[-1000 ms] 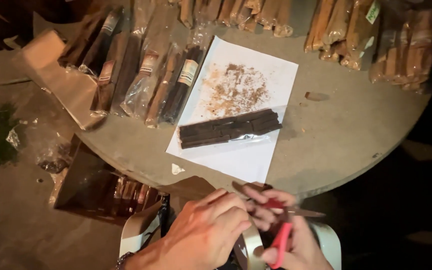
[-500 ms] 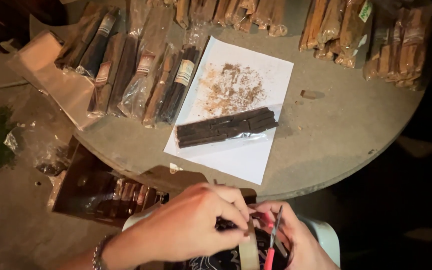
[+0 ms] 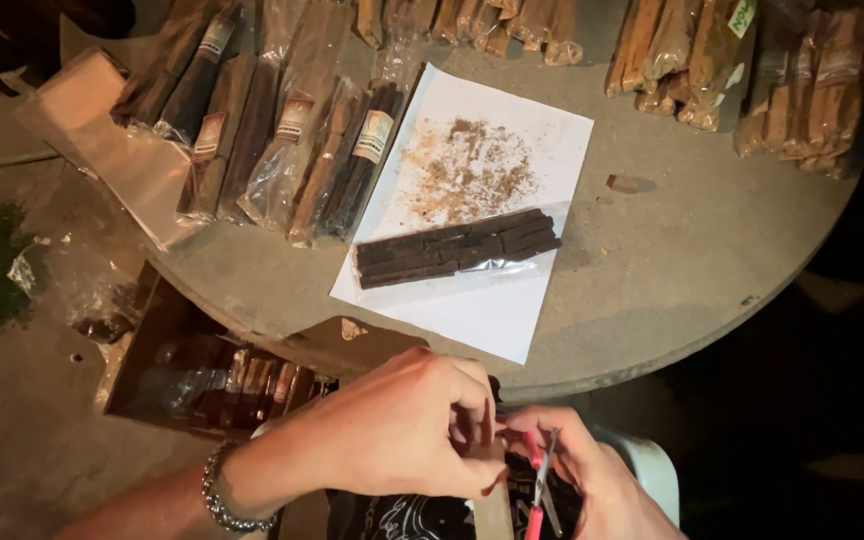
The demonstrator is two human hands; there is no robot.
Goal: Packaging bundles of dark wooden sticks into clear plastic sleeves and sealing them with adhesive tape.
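My left hand [image 3: 407, 425] is low in front of me, fingers curled and pinching a strip of clear tape [image 3: 493, 505] that hangs down. My right hand [image 3: 577, 480] sits beside it, gripping red-handled scissors [image 3: 540, 482] whose blades point up toward the tape. Both hands are below the near edge of a round grey table [image 3: 672, 270]. On the table a clear bag of dark brown sticks [image 3: 457, 247] lies across a white paper sheet [image 3: 497, 310] dusted with brown crumbs [image 3: 467, 172].
Many clear packets of brown sticks [image 3: 292, 150] line the table's far side and right [image 3: 772, 70]. A cardboard box [image 3: 202, 365] with more packets sits on the floor at left, beside crumpled plastic [image 3: 37, 275] and a green patch. A bracelet [image 3: 220, 490] circles my left wrist.
The hands have dropped lower in the picture and drawn together. The scissors turned from pointing sideways to upright next to the tape. The table items have not moved.
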